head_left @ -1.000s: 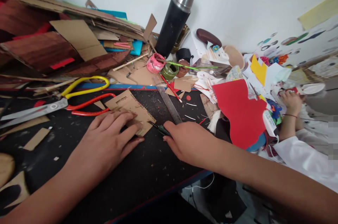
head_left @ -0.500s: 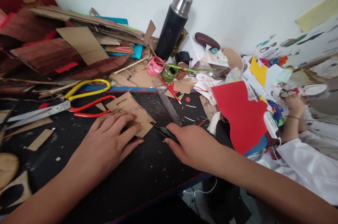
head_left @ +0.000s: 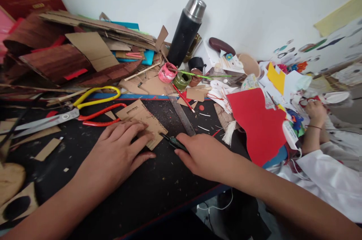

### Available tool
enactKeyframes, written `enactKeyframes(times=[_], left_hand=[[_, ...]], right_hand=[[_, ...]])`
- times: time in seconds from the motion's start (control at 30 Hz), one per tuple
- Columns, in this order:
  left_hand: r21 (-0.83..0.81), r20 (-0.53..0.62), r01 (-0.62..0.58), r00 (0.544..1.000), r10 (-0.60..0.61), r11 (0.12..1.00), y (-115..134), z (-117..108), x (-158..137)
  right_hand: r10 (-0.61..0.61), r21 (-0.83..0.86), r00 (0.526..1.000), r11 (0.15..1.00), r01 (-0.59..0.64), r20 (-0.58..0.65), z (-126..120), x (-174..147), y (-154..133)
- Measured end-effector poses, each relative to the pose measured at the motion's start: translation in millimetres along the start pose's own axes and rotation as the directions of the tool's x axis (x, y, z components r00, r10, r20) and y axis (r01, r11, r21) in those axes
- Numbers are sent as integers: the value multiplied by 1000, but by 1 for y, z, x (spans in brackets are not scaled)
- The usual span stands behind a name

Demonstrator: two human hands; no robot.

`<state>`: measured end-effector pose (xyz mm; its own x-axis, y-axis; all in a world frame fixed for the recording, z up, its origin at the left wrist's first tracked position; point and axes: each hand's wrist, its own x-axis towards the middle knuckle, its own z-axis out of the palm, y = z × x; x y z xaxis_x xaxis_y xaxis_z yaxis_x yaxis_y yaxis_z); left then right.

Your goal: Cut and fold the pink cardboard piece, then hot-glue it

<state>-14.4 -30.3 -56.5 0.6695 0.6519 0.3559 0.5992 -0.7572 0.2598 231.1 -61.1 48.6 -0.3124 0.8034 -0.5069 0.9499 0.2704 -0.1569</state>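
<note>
My left hand (head_left: pixel 121 149) lies spread over a piece of brown cardboard (head_left: pixel 136 111) with printed marks, fingers pressing it to the black tabletop. Part of the cardboard is hidden under the fingers. In my right hand (head_left: pixel 205 155) is a dark green and black utility knife (head_left: pixel 177 143), its tip at the cardboard's right edge. A metal ruler (head_left: pixel 182 115) lies just beyond the knife. To the left of the cardboard rest large scissors (head_left: pixel 70 115) with one yellow and one red handle, their blades slightly apart.
Cardboard scraps (head_left: pixel 93 49) pile up at the back left. A black thermos (head_left: pixel 185 36) stands behind paint jars, pink (head_left: pixel 167 72) and green (head_left: pixel 181 80). Red sheet material (head_left: pixel 258 127) overhangs the right side. Another person's hand (head_left: pixel 316 113) is at far right.
The knife tip has shifted slightly left, onto the cardboard's right edge. My left hand keeps its place on the cardboard. The whole view has moved a little.
</note>
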Motion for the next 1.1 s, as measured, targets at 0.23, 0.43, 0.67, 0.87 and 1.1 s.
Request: enactKeyframes(times=[0.23, 0.43, 0.67, 0.87, 1.1], left_hand=[[34, -59, -47, 997, 49, 998, 6, -1, -1], [-107, -278, 111, 951, -137, 988, 0, -25, -1], [-453, -485, 400, 639, -596, 797, -4, -40, -6], [-708, -315, 421, 530, -787, 567, -2, -43, 0], [-946, -46, 271, 426, -904, 176, -6, -55, 15]], right_hand=[[30, 157, 991, 987, -10, -128, 2, 1, 9], [61, 198, 957, 980, -5, -282, 3, 17, 16], [-87, 154, 948, 978, 140, -305, 16, 36, 11], [-168, 179, 897, 949, 259, -408, 11, 46, 15], [-80, 271, 862, 931, 244, -500, 10, 49, 18]])
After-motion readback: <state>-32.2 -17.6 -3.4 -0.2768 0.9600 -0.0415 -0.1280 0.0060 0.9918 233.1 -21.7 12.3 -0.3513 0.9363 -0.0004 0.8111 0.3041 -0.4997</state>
